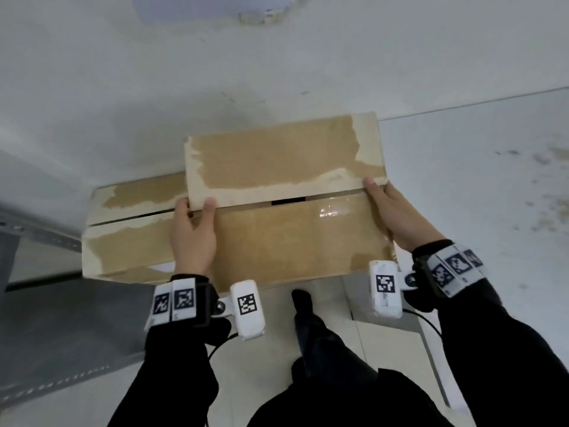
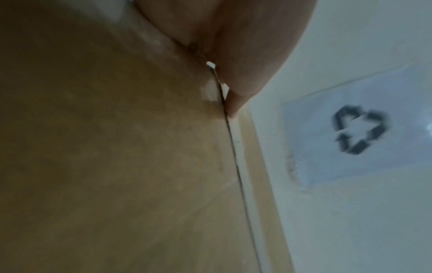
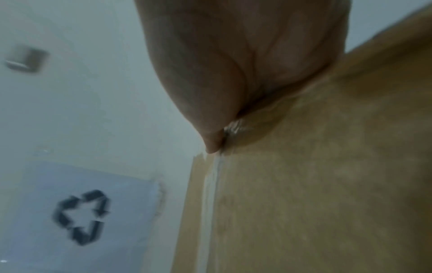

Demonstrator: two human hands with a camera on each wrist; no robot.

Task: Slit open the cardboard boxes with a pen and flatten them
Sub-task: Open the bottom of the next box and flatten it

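A brown cardboard box [image 1: 286, 238] with torn tape patches is held at waist height in front of a pale wall. A slit runs across its top between two flaps. My left hand [image 1: 194, 224] lies on the near flap, and its fingertips grip the left corner of the raised far flap [image 1: 277, 155]. My right hand [image 1: 392, 211] holds the box's right edge, one fingertip on the far flap's right corner. In the left wrist view my palm [image 2: 236, 46] presses the cardboard by the slit [image 2: 236, 158]. A second box [image 1: 129, 232] lies lower left. No pen is in view.
A grey metal shelf [image 1: 61, 322] stands at the lower left. A pale blue sign with a recycling symbol [image 2: 360, 129] hangs on the wall [image 1: 277, 63] behind the boxes. My dark shoe [image 1: 303, 298] stands on the tiled floor [image 1: 480, 180] below the box.
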